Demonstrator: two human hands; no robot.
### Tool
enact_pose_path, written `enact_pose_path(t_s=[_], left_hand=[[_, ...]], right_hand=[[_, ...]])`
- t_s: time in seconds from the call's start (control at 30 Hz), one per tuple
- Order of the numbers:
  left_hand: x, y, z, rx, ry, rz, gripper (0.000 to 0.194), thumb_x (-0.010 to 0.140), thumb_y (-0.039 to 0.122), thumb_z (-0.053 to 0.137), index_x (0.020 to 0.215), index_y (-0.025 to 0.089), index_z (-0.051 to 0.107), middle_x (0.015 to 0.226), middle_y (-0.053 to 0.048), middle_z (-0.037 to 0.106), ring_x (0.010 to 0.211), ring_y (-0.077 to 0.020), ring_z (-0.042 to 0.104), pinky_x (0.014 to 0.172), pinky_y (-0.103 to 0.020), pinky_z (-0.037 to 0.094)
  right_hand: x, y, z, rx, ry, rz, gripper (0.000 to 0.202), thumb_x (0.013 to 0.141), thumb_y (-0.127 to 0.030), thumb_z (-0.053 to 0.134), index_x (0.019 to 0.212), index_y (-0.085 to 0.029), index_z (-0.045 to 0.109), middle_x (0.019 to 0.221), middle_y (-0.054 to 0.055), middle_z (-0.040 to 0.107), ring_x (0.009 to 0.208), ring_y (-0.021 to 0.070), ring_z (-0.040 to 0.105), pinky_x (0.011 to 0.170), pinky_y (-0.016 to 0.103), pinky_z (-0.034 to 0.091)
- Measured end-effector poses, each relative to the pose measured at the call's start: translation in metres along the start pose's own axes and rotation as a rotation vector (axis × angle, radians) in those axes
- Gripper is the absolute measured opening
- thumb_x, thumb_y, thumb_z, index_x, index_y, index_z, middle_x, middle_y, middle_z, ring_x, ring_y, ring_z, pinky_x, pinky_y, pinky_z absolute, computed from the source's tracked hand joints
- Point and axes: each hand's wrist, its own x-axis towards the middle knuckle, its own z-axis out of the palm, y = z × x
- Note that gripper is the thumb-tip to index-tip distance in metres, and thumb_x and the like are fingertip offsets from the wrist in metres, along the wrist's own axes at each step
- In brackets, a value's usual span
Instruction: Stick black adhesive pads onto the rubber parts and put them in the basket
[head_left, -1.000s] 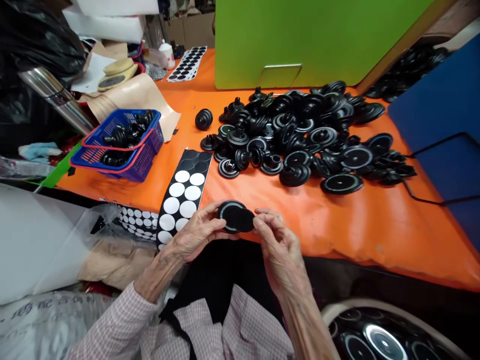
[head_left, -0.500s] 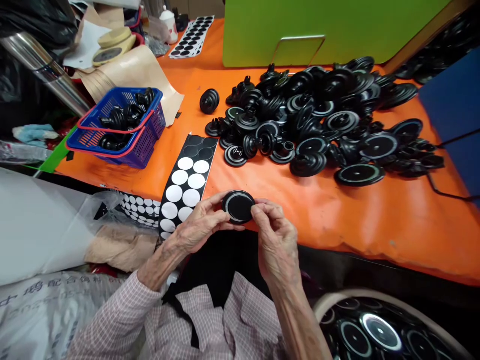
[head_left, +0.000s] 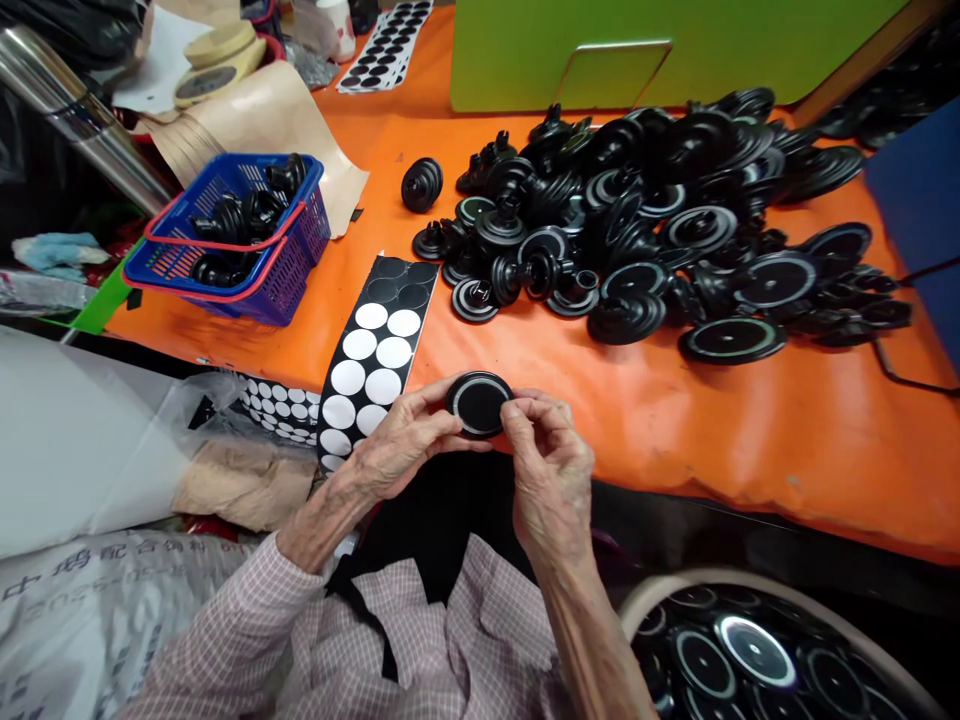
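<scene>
One black disc [head_left: 480,377] sits between both hands at the near edge of the orange table [head_left: 645,420]. Its round black patch [head_left: 481,407], hanging past the rim a second ago, now lies inside the pale ring, so placement looks nearly settled (whether it's stuck, I can't tell). The left hand [head_left: 405,437] grips the disc's left side; the right hand [head_left: 551,450] pinches its right edge. Beyond lies a heap of black parts [head_left: 600,215].
</scene>
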Motion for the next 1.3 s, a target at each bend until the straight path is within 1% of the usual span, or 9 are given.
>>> enact_pose_path(t_s=[0.33, 0.53, 0.67, 0.73, 0.83, 0.93, 1.03, 1.1, 1.3], left_hand=[[0.001, -0.005, 0.000, -0.030, 0.086, 0.021, 0.027, 0.079, 0.021, 0.067, 0.106, 0.015, 0.065, 0.111, -0.009, 0.067, 0.094, -0.0221, 0.066, 0.079, -0.039, 0.059], [-0.001, -0.004, 0.003, -0.034, 0.144, 0.033, 0.028, 0.075, 0.022, 0.071, 0.101, 0.014, 0.064, 0.110, -0.008, 0.065, 0.098, -0.0228, 0.065, 0.080, -0.039, 0.059], [-0.003, -0.004, 0.001, -0.024, 0.161, 0.055, 0.030, 0.075, 0.023, 0.071, 0.103, 0.015, 0.063, 0.111, -0.007, 0.064, 0.097, -0.0219, 0.065, 0.080, -0.038, 0.059], [-0.005, -0.003, -0.001, -0.003, 0.157, 0.059, 0.031, 0.076, 0.026, 0.071, 0.105, 0.017, 0.063, 0.114, -0.007, 0.063, 0.096, -0.0214, 0.065, 0.078, -0.037, 0.059], [-0.008, 0.002, -0.005, 0.076, 0.162, 0.049, 0.037, 0.076, 0.033, 0.072, 0.107, 0.017, 0.063, 0.113, -0.008, 0.063, 0.093, -0.0211, 0.065, 0.071, -0.031, 0.059], [-0.011, 0.010, -0.011, 0.149, 0.170, 0.053, 0.044, 0.074, 0.040, 0.073, 0.110, 0.016, 0.063, 0.104, -0.009, 0.064, 0.086, -0.0199, 0.066, 0.065, -0.027, 0.057], [-0.009, 0.031, -0.023, 0.179, 0.193, 0.124, 0.050, 0.071, 0.044, 0.074, 0.111, 0.015, 0.062, 0.096, -0.008, 0.063, 0.077, -0.0178, 0.066, 0.064, -0.028, 0.056], [-0.004, 0.058, -0.033, 0.228, 0.251, 0.231, 0.051, 0.070, 0.043, 0.074, 0.111, 0.015, 0.061, 0.093, -0.007, 0.063, 0.073, -0.0169, 0.065, 0.062, -0.028, 0.056], [-0.017, 0.183, -0.058, 0.501, 0.581, 0.490, 0.046, 0.076, 0.034, 0.070, 0.114, 0.011, 0.056, 0.089, -0.009, 0.065, 0.068, -0.0158, 0.062, 0.066, -0.032, 0.053]], right_hand=[[-0.003, 0.003, 0.008, -0.137, 0.076, -0.109, 0.017, 0.084, -0.036, 0.056, 0.079, -0.020, 0.056, 0.088, 0.003, 0.054, 0.079, 0.0159, 0.057, 0.069, 0.032, 0.051], [-0.007, 0.008, 0.013, -0.256, 0.078, -0.242, 0.013, 0.088, -0.032, 0.052, 0.082, -0.021, 0.053, 0.088, 0.004, 0.053, 0.087, 0.0183, 0.056, 0.071, 0.034, 0.051], [-0.007, 0.009, 0.014, -0.180, 0.104, -0.159, 0.020, 0.084, -0.036, 0.058, 0.096, -0.021, 0.051, 0.096, 0.005, 0.056, 0.086, 0.0175, 0.058, 0.072, 0.034, 0.052], [-0.004, 0.008, 0.012, -0.113, 0.027, -0.041, 0.028, 0.082, -0.042, 0.060, 0.100, -0.021, 0.053, 0.096, 0.006, 0.060, 0.082, 0.0173, 0.061, 0.071, 0.034, 0.053], [0.002, 0.002, 0.005, -0.099, -0.181, 0.073, 0.030, 0.081, -0.050, 0.060, 0.084, -0.020, 0.060, 0.081, 0.004, 0.065, 0.072, 0.0185, 0.062, 0.066, 0.034, 0.052], [0.014, -0.008, 0.006, -0.043, -0.283, 0.104, 0.034, 0.074, -0.054, 0.066, 0.073, -0.021, 0.060, 0.069, 0.003, 0.064, 0.064, 0.0195, 0.061, 0.059, 0.033, 0.051], [0.033, -0.023, 0.024, 0.032, -0.400, 0.084, 0.035, 0.071, -0.056, 0.068, 0.066, -0.023, 0.060, 0.056, 0.001, 0.059, 0.053, 0.0182, 0.055, 0.050, 0.033, 0.047], [0.050, -0.038, 0.053, 0.098, -0.484, 0.028, 0.034, 0.071, -0.056, 0.068, 0.063, -0.024, 0.059, 0.051, 0.000, 0.055, 0.049, 0.0172, 0.052, 0.049, 0.033, 0.045], [0.089, -0.116, 0.161, 0.506, -0.599, -0.038, 0.032, 0.071, -0.047, 0.068, 0.080, -0.019, 0.055, 0.071, -0.001, 0.061, 0.053, 0.0119, 0.058, 0.054, 0.029, 0.050]])
